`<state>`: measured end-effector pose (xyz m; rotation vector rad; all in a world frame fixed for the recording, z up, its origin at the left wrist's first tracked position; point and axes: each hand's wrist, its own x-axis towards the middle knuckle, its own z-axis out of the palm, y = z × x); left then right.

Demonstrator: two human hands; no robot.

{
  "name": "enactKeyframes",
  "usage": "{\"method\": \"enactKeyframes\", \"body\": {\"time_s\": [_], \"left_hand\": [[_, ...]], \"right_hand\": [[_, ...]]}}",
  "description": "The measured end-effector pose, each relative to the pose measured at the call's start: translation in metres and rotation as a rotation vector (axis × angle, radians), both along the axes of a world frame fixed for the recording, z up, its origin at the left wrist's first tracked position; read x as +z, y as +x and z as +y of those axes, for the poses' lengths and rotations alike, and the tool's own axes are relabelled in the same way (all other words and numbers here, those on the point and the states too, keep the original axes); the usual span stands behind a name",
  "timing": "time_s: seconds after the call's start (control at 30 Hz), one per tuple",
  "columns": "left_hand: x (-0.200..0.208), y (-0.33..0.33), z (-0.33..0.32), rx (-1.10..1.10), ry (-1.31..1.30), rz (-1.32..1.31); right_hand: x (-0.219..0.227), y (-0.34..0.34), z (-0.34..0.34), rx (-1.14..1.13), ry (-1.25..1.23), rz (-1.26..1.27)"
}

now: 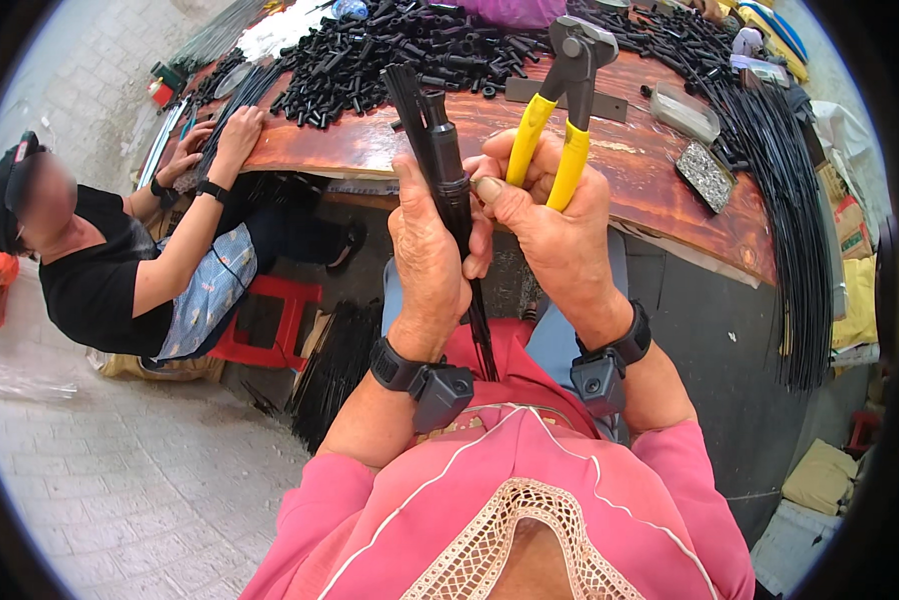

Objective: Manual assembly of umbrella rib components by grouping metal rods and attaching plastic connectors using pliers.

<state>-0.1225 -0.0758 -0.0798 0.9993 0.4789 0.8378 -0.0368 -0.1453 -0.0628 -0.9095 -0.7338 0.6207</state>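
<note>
Centre frame: left hand (428,262) clenched around black rod bundle (440,150), stiff, light, best held mid-length; right hand (555,225) squeezing yellow-handled pliers (560,110) above the counter (660,170).

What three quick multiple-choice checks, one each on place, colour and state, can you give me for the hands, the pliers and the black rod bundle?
1. Where is the pile of short black tubes?
A. On the wooden table
B. On the red stool
C. On the paved floor

2. What colour are the pliers' handles?
A. Red
B. Yellow
C. Blue

3. What is the left hand doing?
A. Lying flat on the table
B. Hanging free
C. Gripping the bundle of black rods

Answers:
1 A, the tubes cover the far part of the wooden table.
2 B, the right hand holds yellow grips.
3 C, its fingers wrap the upright bundle.
</note>
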Motion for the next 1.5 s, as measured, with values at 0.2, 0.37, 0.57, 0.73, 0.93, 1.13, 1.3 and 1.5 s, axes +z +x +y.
{"method": "enactKeyframes", "body": {"time_s": [0.2,0.37,0.57,0.73,0.93,1.13,1.3,1.5], "left_hand": [[0.001,0.001,-0.002,0.015,0.018,0.011],[0.005,0.001,-0.006,-0.013,-0.007,0.016],[0.005,-0.007,-0.001,-0.187,0.009,-0.041],[0.011,-0.009,-0.001,-0.170,-0.014,0.005],[0.007,-0.021,0.012,-0.198,-0.014,-0.009],[0.005,-0.017,0.010,-0.220,-0.036,0.037],[0.009,-0.015,0.009,-0.188,-0.034,0.042],[0.006,-0.013,0.012,-0.189,-0.014,0.052]], "right_hand": [[0.001,-0.003,-0.001,-0.028,-0.014,0.009],[-0.010,-0.007,-0.001,-0.191,0.089,-0.214],[-0.002,0.018,-0.002,0.246,0.025,-0.027],[-0.006,0.034,0.001,0.274,-0.073,-0.191],[0.003,0.042,-0.042,-0.025,-0.491,-0.897],[0.004,0.045,-0.058,-0.119,-0.718,-1.301],[0.006,0.045,-0.059,-0.158,-0.786,-1.400],[0.003,0.039,-0.058,-0.222,-0.679,-1.363]]}}
